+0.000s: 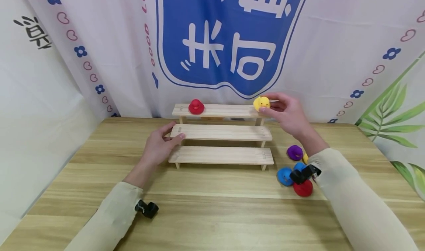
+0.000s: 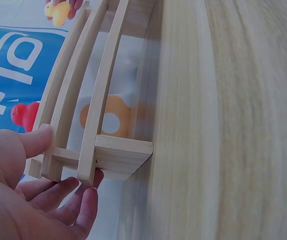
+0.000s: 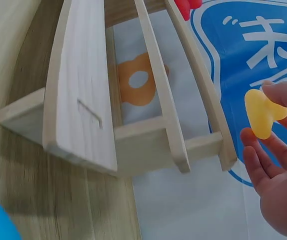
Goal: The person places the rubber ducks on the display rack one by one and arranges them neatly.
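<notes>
At two o'clock on the wooden stand point(image 1: 220, 132), my right hand point(image 1: 289, 113) pinches the yellow duck point(image 1: 261, 103) just above the top step point(image 1: 225, 110) | at nine o'clock, my left hand point(image 1: 160, 144) grips the stand's end | best to lower the duck level, brace the wood, then release gently

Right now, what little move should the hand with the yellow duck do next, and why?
Probably lower the yellow duck onto the right end of the top shelf: the right hand pinches it close by, a red duck sits near the other end, and the left hand grips the stand.
</notes>
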Motion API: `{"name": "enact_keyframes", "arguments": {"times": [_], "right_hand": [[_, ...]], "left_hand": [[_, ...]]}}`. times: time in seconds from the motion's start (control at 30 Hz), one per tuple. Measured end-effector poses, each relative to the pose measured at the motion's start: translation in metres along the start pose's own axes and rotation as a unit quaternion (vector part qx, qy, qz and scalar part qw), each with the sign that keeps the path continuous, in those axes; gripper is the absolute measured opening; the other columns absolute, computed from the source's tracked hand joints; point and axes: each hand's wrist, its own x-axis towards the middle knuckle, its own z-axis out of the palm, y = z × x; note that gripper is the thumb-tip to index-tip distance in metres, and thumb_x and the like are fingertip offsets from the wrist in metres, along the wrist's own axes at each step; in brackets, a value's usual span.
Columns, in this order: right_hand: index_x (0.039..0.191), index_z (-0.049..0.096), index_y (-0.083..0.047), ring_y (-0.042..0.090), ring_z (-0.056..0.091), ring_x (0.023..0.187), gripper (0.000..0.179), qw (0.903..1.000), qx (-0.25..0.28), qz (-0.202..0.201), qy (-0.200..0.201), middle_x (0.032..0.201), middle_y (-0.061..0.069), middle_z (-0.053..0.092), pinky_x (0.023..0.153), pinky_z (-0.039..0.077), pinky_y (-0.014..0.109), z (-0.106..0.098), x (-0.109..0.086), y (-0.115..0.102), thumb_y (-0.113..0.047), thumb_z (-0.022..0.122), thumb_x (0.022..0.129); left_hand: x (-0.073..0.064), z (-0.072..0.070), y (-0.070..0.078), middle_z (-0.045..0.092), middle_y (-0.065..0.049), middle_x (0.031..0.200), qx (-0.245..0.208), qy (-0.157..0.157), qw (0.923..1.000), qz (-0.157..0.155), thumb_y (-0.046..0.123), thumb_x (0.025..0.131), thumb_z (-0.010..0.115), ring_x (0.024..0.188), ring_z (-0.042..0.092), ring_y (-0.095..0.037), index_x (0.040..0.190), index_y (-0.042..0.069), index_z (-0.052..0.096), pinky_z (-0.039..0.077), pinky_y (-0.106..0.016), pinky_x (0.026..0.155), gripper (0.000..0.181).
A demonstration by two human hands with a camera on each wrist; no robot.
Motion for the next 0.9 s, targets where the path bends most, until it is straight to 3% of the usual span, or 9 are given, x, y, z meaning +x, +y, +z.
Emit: {"name": "enact_keyframes", "arguments": {"times": [0.23,0.53,0.77,0.9], "right_hand": [[0.141,0.066,-0.023,0.023,0.067,0.105,0.046,0.9996,0.007,0.025,-0.002,0.132,0.003,0.063,0.089,0.061,0.025,0.007,0.006,-0.006,-0.036,0.078,0.098],[0.141,0.066,-0.020,0.024,0.068,0.106,0.044,0.9996,0.012,0.016,-0.022,0.136,0.005,0.061,0.093,0.062,0.037,0.021,0.012,-0.010,-0.031,0.077,0.099],[0.142,0.065,-0.018,0.026,0.067,0.113,0.046,0.9993,-0.001,0.005,-0.037,0.137,0.009,0.065,0.089,0.058,0.024,0.034,0.019,-0.014,-0.031,0.077,0.100],[0.141,0.065,-0.015,0.027,0.066,0.119,0.045,0.9991,0.002,-0.004,-0.041,0.137,0.009,0.066,0.093,0.059,0.027,0.043,0.021,-0.017,-0.028,0.077,0.100]], "left_hand": [[0.000,-0.001,0.000,0.042,-0.014,0.169,0.006,0.001,1.0000,0.000,0.040,0.103,0.070,0.122,0.062,-0.029,0.166,0.015,0.036,0.051,-0.019,0.083,0.075],[0.000,-0.001,0.001,0.043,-0.015,0.169,0.005,-0.001,1.0000,0.000,0.040,0.104,0.070,0.121,0.062,-0.029,0.167,0.015,0.036,0.051,-0.018,0.082,0.076],[-0.001,-0.001,0.001,0.041,-0.014,0.170,0.007,-0.002,1.0000,-0.002,0.041,0.104,0.069,0.119,0.060,-0.027,0.167,0.015,0.035,0.050,-0.018,0.081,0.076],[-0.001,-0.001,0.001,0.041,-0.014,0.170,0.005,-0.002,1.0000,-0.001,0.041,0.104,0.069,0.120,0.061,-0.027,0.167,0.016,0.035,0.050,-0.017,0.080,0.076]]}}
